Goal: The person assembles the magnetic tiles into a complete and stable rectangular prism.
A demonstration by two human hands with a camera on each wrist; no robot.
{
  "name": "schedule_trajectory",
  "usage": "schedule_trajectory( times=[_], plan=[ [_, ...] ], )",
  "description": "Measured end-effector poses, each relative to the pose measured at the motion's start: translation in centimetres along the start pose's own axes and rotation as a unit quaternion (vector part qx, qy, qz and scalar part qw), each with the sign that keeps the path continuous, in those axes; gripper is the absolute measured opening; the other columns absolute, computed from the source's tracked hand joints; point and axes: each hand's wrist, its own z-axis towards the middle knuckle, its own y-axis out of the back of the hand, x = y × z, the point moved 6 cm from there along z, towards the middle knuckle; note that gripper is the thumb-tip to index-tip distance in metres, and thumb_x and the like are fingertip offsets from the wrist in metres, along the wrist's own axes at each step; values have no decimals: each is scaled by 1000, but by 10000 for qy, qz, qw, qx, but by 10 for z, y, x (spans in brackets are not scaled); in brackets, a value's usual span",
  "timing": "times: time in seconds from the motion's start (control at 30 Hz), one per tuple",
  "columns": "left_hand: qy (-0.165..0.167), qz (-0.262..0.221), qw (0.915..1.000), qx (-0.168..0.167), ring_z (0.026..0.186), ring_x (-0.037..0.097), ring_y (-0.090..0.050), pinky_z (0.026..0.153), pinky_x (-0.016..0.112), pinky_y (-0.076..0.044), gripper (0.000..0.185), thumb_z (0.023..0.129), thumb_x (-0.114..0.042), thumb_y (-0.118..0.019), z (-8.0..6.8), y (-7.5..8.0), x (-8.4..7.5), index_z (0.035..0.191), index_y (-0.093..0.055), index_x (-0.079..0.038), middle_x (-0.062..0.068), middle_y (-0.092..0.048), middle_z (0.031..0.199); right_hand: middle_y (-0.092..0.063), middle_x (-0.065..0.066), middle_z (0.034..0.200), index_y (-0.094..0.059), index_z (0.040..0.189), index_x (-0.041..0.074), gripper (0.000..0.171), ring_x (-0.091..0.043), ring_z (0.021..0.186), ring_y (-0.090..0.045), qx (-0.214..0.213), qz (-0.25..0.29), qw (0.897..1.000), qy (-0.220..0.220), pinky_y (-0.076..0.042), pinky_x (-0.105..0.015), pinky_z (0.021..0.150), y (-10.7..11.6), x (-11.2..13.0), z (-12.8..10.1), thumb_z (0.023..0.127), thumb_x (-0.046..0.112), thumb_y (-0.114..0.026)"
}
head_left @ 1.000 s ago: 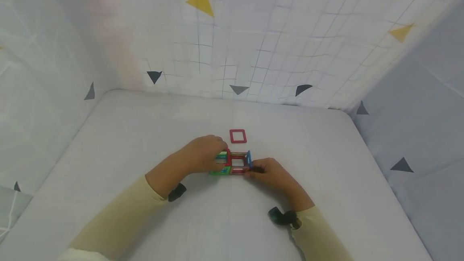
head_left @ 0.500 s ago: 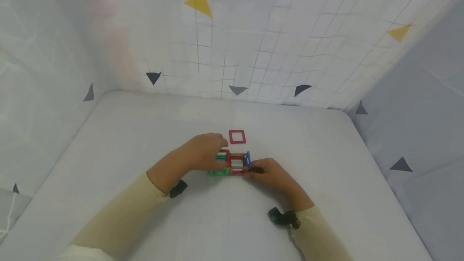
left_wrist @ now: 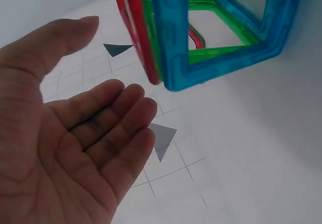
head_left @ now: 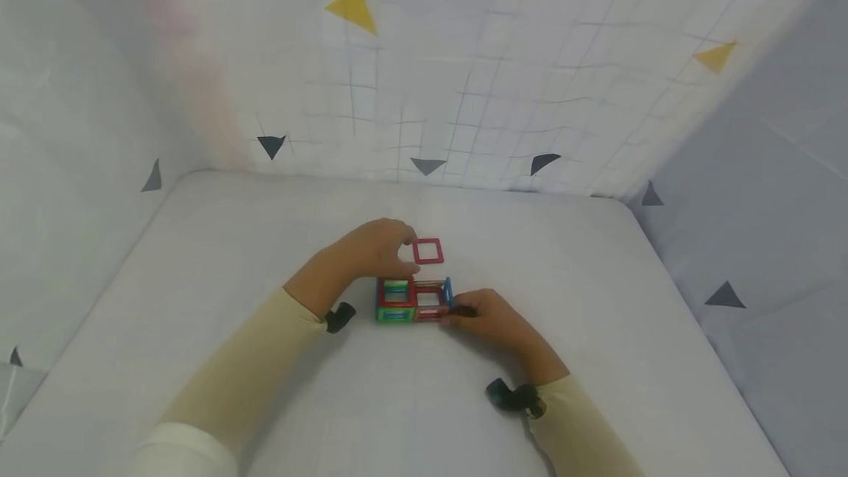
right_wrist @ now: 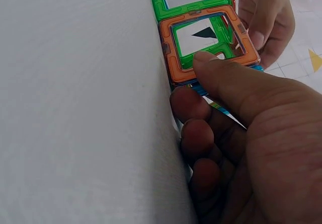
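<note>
A two-cube structure of magnetic tiles (head_left: 397, 305) stands on the table, the left cube topped by a red square frame. Its green tile (right_wrist: 194, 6) and orange tile (right_wrist: 182, 76) face front; a blue tile (left_wrist: 172, 38) closes the left end. My right hand (head_left: 489, 313) holds the structure's right end, thumb over the orange tile, fingers curled at the corner beside the blue end tile (head_left: 449, 293). Behind the left cube, my left hand (head_left: 371, 247) holds nothing, fingers loosely extended and thumb apart. Its fingertips are right at the left edge of a loose red square tile (head_left: 428, 262).
The white-covered table (head_left: 371, 403) spreads around the structure. Behind it rises a white cloth wall (head_left: 424, 79) with grid lines and triangles. Dark camera mounts (head_left: 510, 396) sit on both wrists.
My left hand has left the top of the left cube and moved back toward the loose red tile, uncovering the red top frame. My right hand keeps its hold on the structure.
</note>
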Motion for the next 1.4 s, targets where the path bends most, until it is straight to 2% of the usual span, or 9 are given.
schedule_trajectory(
  times=[0.1,0.23,0.33,0.53,0.7,0.9,1.1,1.27,1.4],
  plan=[
    [107,-28,9999,15,121,22,-56,101,43,-51,63,83,-38,-79,7,-2,3,136,-59,-11,6,-62,133,-68,10,86,-73,98,33,13,-15,85,-61,42,54,10000,58,-53,-30,72,-3,-1,2,89,42,-74],
    [156,165,9997,18,119,22,-56,102,43,-50,64,82,-36,-80,19,-3,4,137,-58,-11,6,-62,133,-69,9,85,-73,97,33,14,-15,84,-61,43,73,10000,31,-52,-30,70,-5,-2,4,88,44,-74],
    [60,469,9989,12,116,20,-57,102,40,-50,62,83,-35,-80,30,-3,1,136,-59,-11,4,-63,130,-69,9,85,-73,97,34,14,-16,84,-61,-2,45,10000,-9,-53,-31,70,-3,-3,4,88,45,-74],
    [-241,1004,9943,264,105,18,-59,99,37,-51,57,84,-38,-78,48,-10,-9,132,-61,-11,2,-66,118,-69,11,84,-73,97,36,11,-15,83,-62,-17,-76,9999,-76,-53,-30,71,0,-5,2,88,42,-74],
    [-292,1501,9876,361,95,16,-59,94,35,-52,47,84,-39,-78,59,-13,-15,122,-65,-13,-2,-66,103,-69,12,89,-73,99,35,12,-15,86,-62,9,18,10000,-38,-53,-31,74,0,-3,2,89,41,-74],
    [-393,2060,9770,395,88,15,-59,87,32,-53,35,84,-36,-77,69,-12,-23,110,-66,-16,-3,-64,94,-69,11,86,-74,99,34,12,-15,84,-62,8,72,10000,13,-52,-31,73,0,-4,2,89,39,-74],
    [-404,2205,9725,628,87,18,-59,82,32,-52,30,83,-29,-78,72,-13,-34,105,-63,-16,-2,-63,92,-70,13,87,-73,99,36,11,-13,85,-62,24,-33,10000,3,-53,-31,74,-1,-6,3,89,41,-74],
    [-289,2317,9696,728,88,19,-59,85,32,-52,31,84,-23,-77,74,-13,-42,110,-63,-14,0,-63,94,-70,13,90,-73,99,36,11,-13,86,-62,35,66,10000,59,-53,-31,77,0,-4,1,89,40,-73],
    [-208,2347,9686,796,89,19,-59,82,31,-52,33,85,-25,-78,78,-11,-43,113,-64,-14,0,-63,94,-70,13,90,-74,99,35,10,-12,86,-62,24,123,9998,142,-52,-29,77,0,-3,1,90,37,-74]
  ],
)
